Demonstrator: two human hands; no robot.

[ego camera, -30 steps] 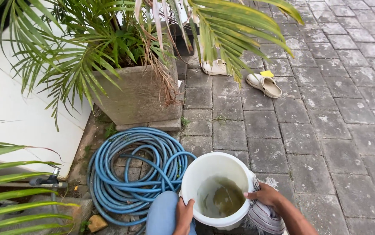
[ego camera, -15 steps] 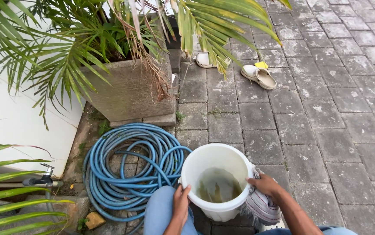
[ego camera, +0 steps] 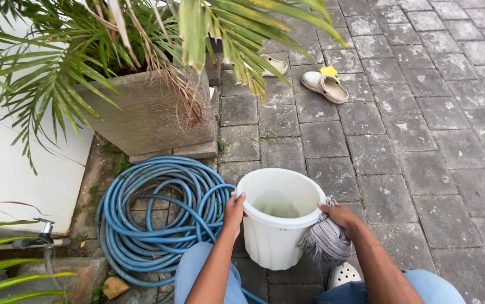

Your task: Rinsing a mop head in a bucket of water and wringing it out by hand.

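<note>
I can't see the far sandal (ego camera: 274, 64) fully; palm fronds (ego camera: 242, 34) cover it. The bottom edge crops my knees and the white shoe (ego camera: 343, 275).

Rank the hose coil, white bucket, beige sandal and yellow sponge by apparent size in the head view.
1. Hose coil
2. White bucket
3. Beige sandal
4. Yellow sponge

The sandal and sponge lie farther from the camera, so their true sizes are less sure.
</note>
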